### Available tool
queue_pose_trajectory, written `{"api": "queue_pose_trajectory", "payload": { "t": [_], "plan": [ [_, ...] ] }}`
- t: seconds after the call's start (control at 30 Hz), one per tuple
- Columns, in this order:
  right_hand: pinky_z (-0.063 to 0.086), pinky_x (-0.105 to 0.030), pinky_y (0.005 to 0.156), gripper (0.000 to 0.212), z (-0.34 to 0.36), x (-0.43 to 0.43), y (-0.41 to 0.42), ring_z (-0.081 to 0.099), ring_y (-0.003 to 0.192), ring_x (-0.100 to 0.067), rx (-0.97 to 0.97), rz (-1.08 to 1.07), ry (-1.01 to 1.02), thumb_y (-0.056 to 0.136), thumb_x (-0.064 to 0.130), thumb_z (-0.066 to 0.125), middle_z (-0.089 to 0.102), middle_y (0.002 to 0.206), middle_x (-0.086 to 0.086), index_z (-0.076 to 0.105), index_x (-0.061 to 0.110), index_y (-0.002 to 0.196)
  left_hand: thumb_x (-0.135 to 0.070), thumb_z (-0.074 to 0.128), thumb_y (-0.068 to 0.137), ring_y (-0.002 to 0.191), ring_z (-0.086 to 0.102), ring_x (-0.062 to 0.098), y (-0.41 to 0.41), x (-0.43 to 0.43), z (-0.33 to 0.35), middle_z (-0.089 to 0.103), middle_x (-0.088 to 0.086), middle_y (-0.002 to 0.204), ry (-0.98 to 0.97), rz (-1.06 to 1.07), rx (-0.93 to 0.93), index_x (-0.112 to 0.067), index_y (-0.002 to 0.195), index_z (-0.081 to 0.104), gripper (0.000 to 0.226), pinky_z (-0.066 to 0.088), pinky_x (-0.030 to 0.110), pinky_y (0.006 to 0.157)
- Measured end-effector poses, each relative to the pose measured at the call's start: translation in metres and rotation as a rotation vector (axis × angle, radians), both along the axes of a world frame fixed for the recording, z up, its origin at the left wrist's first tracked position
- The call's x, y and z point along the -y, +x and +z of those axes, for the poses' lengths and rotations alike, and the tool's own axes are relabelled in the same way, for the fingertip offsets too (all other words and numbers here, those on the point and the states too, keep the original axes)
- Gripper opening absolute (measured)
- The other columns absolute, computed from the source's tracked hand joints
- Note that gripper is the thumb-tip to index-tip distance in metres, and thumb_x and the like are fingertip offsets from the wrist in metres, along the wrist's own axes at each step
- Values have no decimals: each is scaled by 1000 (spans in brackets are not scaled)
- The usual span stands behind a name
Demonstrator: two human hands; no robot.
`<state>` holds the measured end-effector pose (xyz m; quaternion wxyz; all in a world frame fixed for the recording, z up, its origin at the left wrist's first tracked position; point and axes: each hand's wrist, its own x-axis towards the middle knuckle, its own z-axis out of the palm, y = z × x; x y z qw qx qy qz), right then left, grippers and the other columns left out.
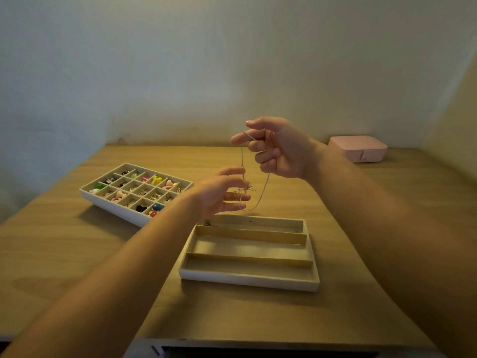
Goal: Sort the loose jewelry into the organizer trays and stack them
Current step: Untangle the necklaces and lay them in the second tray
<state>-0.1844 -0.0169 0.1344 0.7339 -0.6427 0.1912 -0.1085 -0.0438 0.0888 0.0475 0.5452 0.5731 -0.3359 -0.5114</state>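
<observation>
A thin chain necklace (263, 188) hangs in a loop above the table, with a small gold pendant near my left fingers. My right hand (277, 148) is raised and holds the chain's top over its index finger. My left hand (223, 192) pinches the chain lower down between thumb and fingertip. Below them lies a beige tray with three long slots (249, 279); a small piece lies in the far slot's left end. To the left stands a grid tray (108, 206) with many small compartments holding several colourful earrings and rings.
A closed pink jewelry box (358, 148) sits at the back right, near the wall. The wooden table (64, 254) runs to walls at the back and both sides. Its front edge lies at the bottom of the view.
</observation>
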Motion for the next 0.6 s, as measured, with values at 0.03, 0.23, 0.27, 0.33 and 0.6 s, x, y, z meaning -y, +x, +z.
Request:
{"api": "queue_pose_trajectory", "payload": {
  "t": [0.03, 0.23, 0.27, 0.33, 0.6],
  "plan": [
    [23, -16, 39, 39, 2, 0, -1, 24, 42, -6, -15, 19, -5, 103, 37, 47, 33, 64, 7, 67, 5, 114, -11, 68, 93, 107, 66, 30, -3, 1, 2, 64, 12, 125, -10, -10, 54, -28, 129, 57, 42, 57, 46, 95],
    [28, -15, 38, 42, 10, 2, -11, 27, 40, -4, -52, 103, -33, 103, 39, 46, 34, 64, 5, 68, 4, 111, -20, 69, 93, 118, 61, 19, -24, 9, 16, 68, -3, 116, -133, 0, 277, -28, 97, 65, 10, 43, 36, 100],
    [27, -15, 38, 43, 12, 4, -13, 27, 40, -4, -54, 95, -37, 103, 40, 46, 34, 63, 6, 68, 5, 111, -21, 68, 93, 111, 66, 19, -23, 9, 18, 71, 1, 110, -157, 3, 291, -21, 93, 66, 2, 46, 28, 91],
    [25, -14, 38, 43, 14, 8, -19, 26, 38, -4, -60, 74, -39, 101, 42, 47, 34, 61, 7, 69, 6, 110, -22, 67, 93, 98, 70, 21, -18, 7, 20, 73, 6, 99, -193, -11, 282, -13, 91, 65, 10, 49, 22, 81],
    [22, -17, 39, 32, 9, 27, -47, 15, 45, -6, -71, 21, -22, 88, 45, 58, 21, 57, 9, 61, 15, 75, -18, 57, 96, 76, 70, 21, 9, -12, 24, 66, 3, 80, -247, -95, -15, -16, 79, 72, 22, 58, 36, 83]
  ]
}}
